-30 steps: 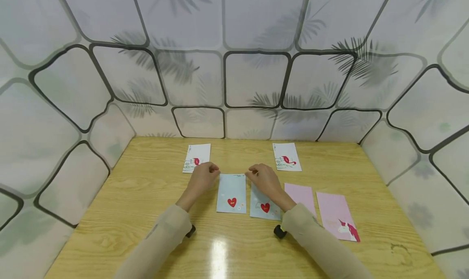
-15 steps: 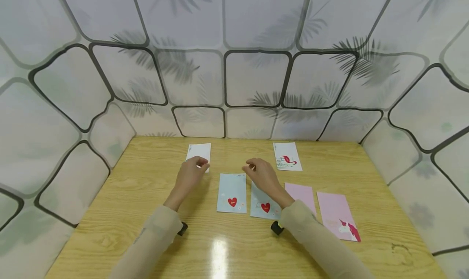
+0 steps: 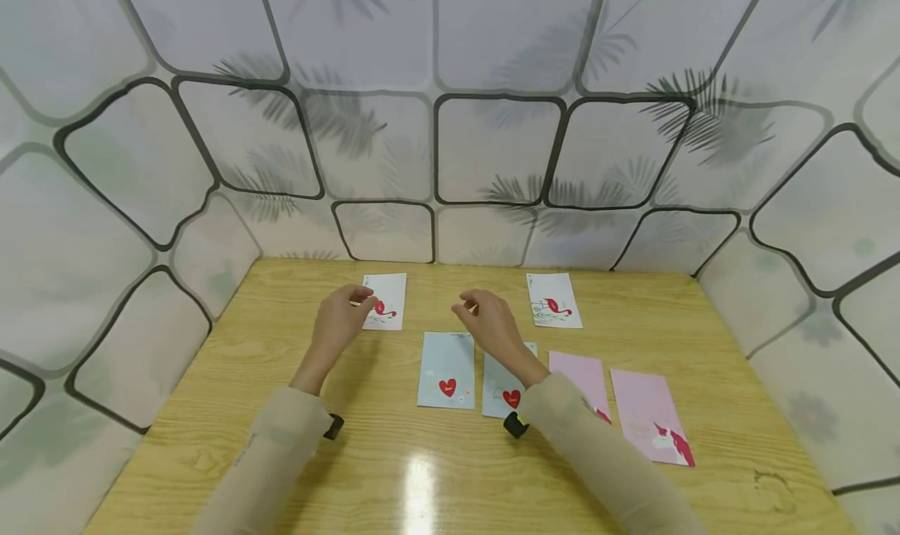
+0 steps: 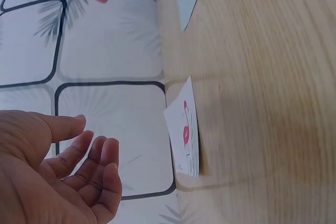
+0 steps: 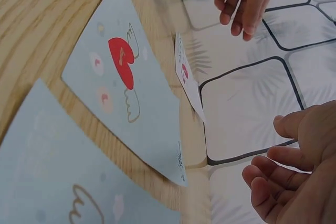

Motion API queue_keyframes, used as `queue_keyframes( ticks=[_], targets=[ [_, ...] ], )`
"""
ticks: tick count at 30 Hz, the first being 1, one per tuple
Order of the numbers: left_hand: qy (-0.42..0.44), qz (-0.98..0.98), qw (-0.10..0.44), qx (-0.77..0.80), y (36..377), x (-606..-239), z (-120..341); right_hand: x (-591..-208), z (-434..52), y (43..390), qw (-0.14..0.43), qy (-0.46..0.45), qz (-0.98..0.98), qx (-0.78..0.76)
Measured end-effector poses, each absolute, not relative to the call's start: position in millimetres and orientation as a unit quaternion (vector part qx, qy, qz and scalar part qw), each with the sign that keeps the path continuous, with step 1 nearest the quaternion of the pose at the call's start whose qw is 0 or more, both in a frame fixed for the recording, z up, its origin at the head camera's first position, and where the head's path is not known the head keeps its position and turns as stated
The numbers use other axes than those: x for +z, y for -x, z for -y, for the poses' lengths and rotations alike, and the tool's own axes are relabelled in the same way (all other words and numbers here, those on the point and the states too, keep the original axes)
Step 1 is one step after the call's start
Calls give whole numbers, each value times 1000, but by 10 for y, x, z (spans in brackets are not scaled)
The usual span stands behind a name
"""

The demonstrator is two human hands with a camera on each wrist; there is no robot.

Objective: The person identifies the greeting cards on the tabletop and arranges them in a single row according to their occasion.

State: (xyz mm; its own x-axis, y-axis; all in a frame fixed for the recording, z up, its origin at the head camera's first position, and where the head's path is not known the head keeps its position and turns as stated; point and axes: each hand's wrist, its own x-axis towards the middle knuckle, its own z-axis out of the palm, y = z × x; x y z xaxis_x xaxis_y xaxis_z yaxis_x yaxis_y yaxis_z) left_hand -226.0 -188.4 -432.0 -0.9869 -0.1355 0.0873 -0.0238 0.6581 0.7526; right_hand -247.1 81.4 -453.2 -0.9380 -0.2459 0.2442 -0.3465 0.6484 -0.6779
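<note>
My left hand point(image 3: 336, 328) hovers at the left edge of a white flamingo card point(image 3: 391, 291), its fingertips overlapping the card in the head view. Thumb and fingers are loosely bent and apart, with nothing between them, as the left wrist view shows of the hand point(image 4: 68, 174). Above the top of two light blue heart cards, the left one point(image 3: 446, 358) and the right one point(image 3: 498, 372), hovers my right hand point(image 3: 492, 326). It too is loosely bent and holds nothing. My right forearm partly covers the right blue card.
A second white flamingo card point(image 3: 552, 291) lies at the back right. Two pink unicorn cards, one point(image 3: 580, 372) partly behind my right sleeve and one point(image 3: 640, 402) farther right, lie on the wooden table point(image 3: 211, 410). A patterned cloth wall point(image 3: 492, 152) encloses the back and sides.
Both hands have come off the top corners of the left blue card. My left hand has moved left and away to the flamingo card's edge; my right has drifted slightly back and left.
</note>
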Motion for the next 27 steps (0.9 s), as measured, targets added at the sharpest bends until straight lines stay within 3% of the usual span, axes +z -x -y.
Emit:
queue_keyframes(
  ticks=[27],
  targets=[
    [-43, 895, 54, -440, 2774, -4384, 2187, -4565, -333, 3045, 4, -151, 892, 427]
  ],
)
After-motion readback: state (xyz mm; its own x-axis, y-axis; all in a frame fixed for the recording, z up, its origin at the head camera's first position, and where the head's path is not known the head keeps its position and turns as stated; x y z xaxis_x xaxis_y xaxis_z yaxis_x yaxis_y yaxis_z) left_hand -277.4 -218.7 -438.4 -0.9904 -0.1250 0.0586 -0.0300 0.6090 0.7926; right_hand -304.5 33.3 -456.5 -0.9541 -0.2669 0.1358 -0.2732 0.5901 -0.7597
